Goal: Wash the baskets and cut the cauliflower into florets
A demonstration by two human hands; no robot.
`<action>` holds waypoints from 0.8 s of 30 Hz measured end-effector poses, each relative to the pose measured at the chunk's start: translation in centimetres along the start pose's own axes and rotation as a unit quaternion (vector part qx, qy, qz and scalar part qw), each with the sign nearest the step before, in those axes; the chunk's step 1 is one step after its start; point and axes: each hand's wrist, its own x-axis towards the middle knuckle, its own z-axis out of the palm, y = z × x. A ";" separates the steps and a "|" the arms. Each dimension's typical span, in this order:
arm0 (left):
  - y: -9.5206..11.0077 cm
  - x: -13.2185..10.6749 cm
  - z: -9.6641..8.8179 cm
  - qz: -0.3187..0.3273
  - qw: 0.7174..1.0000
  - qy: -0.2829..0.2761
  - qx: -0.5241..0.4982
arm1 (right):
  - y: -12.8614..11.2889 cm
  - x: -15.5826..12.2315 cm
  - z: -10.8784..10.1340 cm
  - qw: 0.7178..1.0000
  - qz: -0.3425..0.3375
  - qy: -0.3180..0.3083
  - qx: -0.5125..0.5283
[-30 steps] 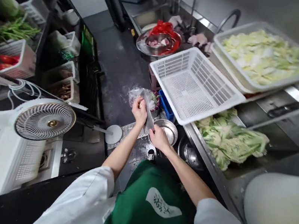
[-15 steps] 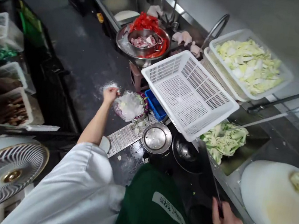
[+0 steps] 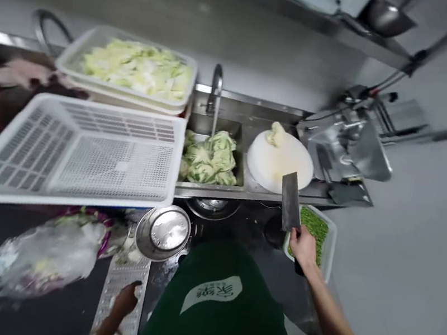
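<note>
My right hand [image 3: 304,247] grips the handle of a cleaver [image 3: 290,203]. Its broad blade points up and away, with the tip over the near edge of a round white cutting board [image 3: 285,169]. A pale piece of cauliflower or cabbage [image 3: 275,135] lies at the board's back. My left hand [image 3: 126,298], dark and slightly blurred, hangs over a perforated metal strip [image 3: 125,276]; a finger sticks out and nothing shows in its grasp. Left of it lies a clear plastic bag [image 3: 52,253] with purple and yellowish bits inside.
A white perforated basket [image 3: 122,165] juts over the counter's edge. Behind it stands a bin of chopped cabbage [image 3: 140,72]. Leafy cabbage [image 3: 214,160] fills the sink. A tub of chopped greens [image 3: 314,236] sits under my right hand, and a metal bowl [image 3: 164,232] is near my apron.
The view has swung right toward the sink and cutting board. My left hand has drawn back from near the plastic bag. My right hand still holds the cleaver, now raised near the board.
</note>
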 end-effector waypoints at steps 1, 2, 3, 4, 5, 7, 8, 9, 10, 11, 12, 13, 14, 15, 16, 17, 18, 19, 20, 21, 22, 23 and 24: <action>1.9 1.5 1.1 0.034 0.999 -0.009 0.008 | 0.9 1.3 -0.4 1.000 0.022 -0.008 -0.012; 4.0 2.8 2.1 0.076 0.997 -0.014 0.002 | 1.8 2.5 -0.7 0.999 0.038 -0.015 -0.021; 6.4 4.1 2.9 0.121 0.992 -0.017 -0.014 | 2.7 3.7 -1.0 0.998 0.046 -0.021 -0.025; 9.0 5.4 3.5 0.163 0.986 -0.016 -0.036 | 3.7 5.0 -1.2 0.998 0.047 -0.027 -0.025; 11.9 6.6 3.9 0.201 0.978 -0.010 -0.059 | 4.6 6.4 -1.2 0.998 0.044 -0.035 -0.023; 18.8 9.2 4.1 0.255 0.962 0.018 -0.098 | 6.5 9.6 -1.0 0.998 0.032 -0.048 -0.021; 22.8 10.5 3.9 0.279 0.953 0.034 -0.116 | 7.5 11.6 -0.8 0.998 0.024 -0.053 -0.021; 27.0 11.9 3.5 0.302 0.942 0.047 -0.137 | 8.4 13.7 -0.5 0.998 0.015 -0.056 -0.021; 31.5 13.3 3.1 0.320 0.931 0.056 -0.166 | 9.3 16.1 -0.1 0.998 0.006 -0.060 -0.021; 36.2 14.7 2.5 0.328 0.921 0.056 -0.201 | 10.2 18.5 0.2 0.998 -0.003 -0.064 -0.022; 41.0 16.1 1.9 0.325 0.911 0.053 -0.247 | 11.1 21.0 0.7 0.997 -0.011 -0.071 -0.024; 45.7 17.5 1.3 0.308 0.903 0.042 -0.297 | 11.8 23.6 1.1 0.996 -0.018 -0.079 -0.025; 50.3 19.0 0.8 0.279 0.896 0.025 -0.345 | 12.5 26.0 1.4 0.996 -0.026 -0.087 -0.026; 54.7 20.4 0.5 0.259 0.892 0.022 -0.369 | 13.2 28.2 1.7 0.994 -0.037 -0.095 -0.024; 58.8 21.9 0.2 0.243 0.892 0.023 -0.381 | 13.7 30.1 2.0 0.993 -0.050 -0.103 -0.021; 62.6 23.4 0.1 0.225 0.893 0.022 -0.389 | 14.2 31.8 2.2 0.992 -0.064 -0.109 -0.016; 66.0 24.7 0.1 0.207 0.896 0.018 -0.393 | 14.7 33.2 2.4 0.990 -0.076 -0.116 -0.010; 69.0 26.0 0.2 0.188 0.898 0.013 -0.396 | 15.1 34.3 2.5 0.988 -0.086 -0.126 -0.003; 71.6 27.2 0.3 0.172 0.900 0.006 -0.400 | 15.5 35.1 2.5 0.986 -0.092 -0.137 0.005; 73.8 28.2 0.4 0.161 0.900 0.000 -0.405 | 15.9 35.7 2.6 0.984 -0.096 -0.150 0.015; 75.7 29.0 0.5 0.156 0.899 -0.006 -0.409 | 16.3 36.2 2.6 0.981 -0.098 -0.163 0.025; 77.2 29.6 0.5 0.161 0.896 -0.013 -0.413 | 16.7 36.6 2.6 0.979 -0.100 -0.174 0.036; 78.5 30.0 0.5 0.174 0.892 -0.021 -0.416 | 17.1 36.9 2.7 0.976 -0.102 -0.184 0.048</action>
